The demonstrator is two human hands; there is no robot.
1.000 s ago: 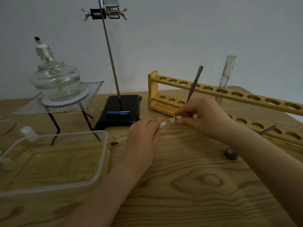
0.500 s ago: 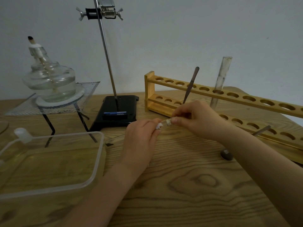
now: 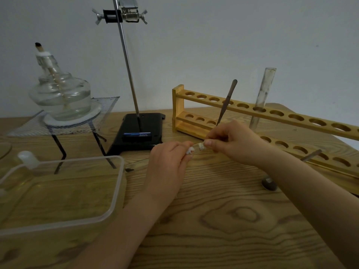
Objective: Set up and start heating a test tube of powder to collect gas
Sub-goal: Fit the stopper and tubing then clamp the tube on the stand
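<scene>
Over the middle of the table my right hand (image 3: 237, 142) pinches a small glass tube (image 3: 201, 146) that lies nearly level, its open end pointing left. My left hand (image 3: 169, 162) holds a white cotton wad (image 3: 190, 151) in its fingertips, right against that open end. Most of the tube is hidden inside my right fist. An alcohol lamp (image 3: 58, 94) with a charred wick stands unlit on a wire mesh tripod (image 3: 81, 123) at the back left. The retort stand (image 3: 139, 131) with its clamp (image 3: 128, 14) rises behind my hands.
A wooden tube rack (image 3: 272, 117) runs along the right, holding an upright test tube (image 3: 262, 94) and a metal spatula (image 3: 227, 100). A spoon (image 3: 269, 184) lies right of my forearm. A clear plastic tray (image 3: 116, 191) and a white stopper (image 3: 27, 157) sit front left.
Both hands stay together with the wad at the tube's mouth. They have drifted slightly left and lower in the view as my head moved.
</scene>
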